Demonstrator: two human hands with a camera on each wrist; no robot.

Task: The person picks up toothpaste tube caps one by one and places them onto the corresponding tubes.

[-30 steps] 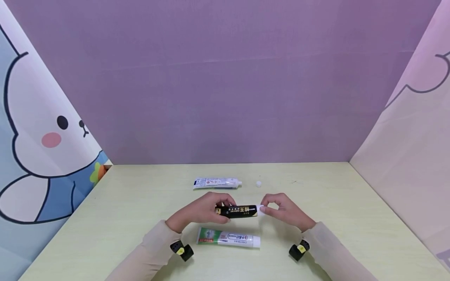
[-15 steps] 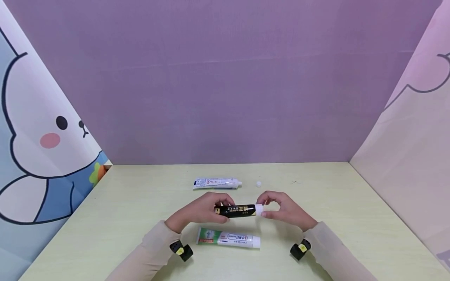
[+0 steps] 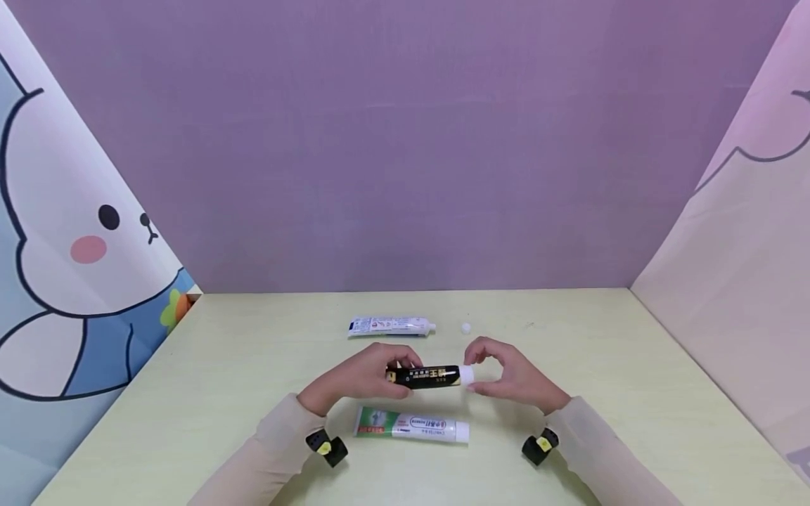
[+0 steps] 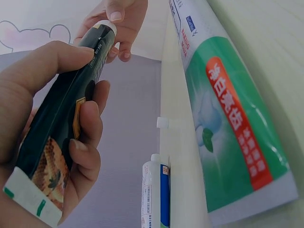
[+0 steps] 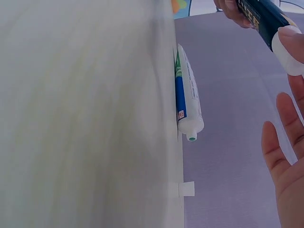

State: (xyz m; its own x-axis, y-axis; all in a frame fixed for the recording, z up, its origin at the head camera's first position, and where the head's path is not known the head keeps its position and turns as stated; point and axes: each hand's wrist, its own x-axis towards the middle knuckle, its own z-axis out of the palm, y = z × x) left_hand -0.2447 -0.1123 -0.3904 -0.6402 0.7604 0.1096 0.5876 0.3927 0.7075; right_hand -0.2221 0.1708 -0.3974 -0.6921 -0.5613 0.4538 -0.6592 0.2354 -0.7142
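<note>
My left hand point(image 3: 363, 372) grips a black toothpaste tube point(image 3: 427, 377) with gold lettering, held level above the table, its crimped tail point(image 4: 33, 199) toward the palm. At the tube's right end is a white cap point(image 3: 467, 374). The right hand point(image 3: 515, 372) has thumb and forefinger at opposite sides of this cap, the thumb lying on it in the right wrist view; its other fingers point(image 5: 275, 147) are spread loosely. A green and white toothpaste tube point(image 3: 411, 426) lies nearer the person, capped.
Behind the hands, a white and blue toothpaste tube point(image 3: 389, 327) lies uncapped on the pale table point(image 3: 601, 365). A small loose white cap point(image 3: 466, 328) stands to its right. A purple panel point(image 3: 405, 176) rises at the back, with printed panels on both sides.
The right forefinger has moved from the cap's end to its far side, and the thumb to its near side. My left hand keeps its hold on the black tube.
</note>
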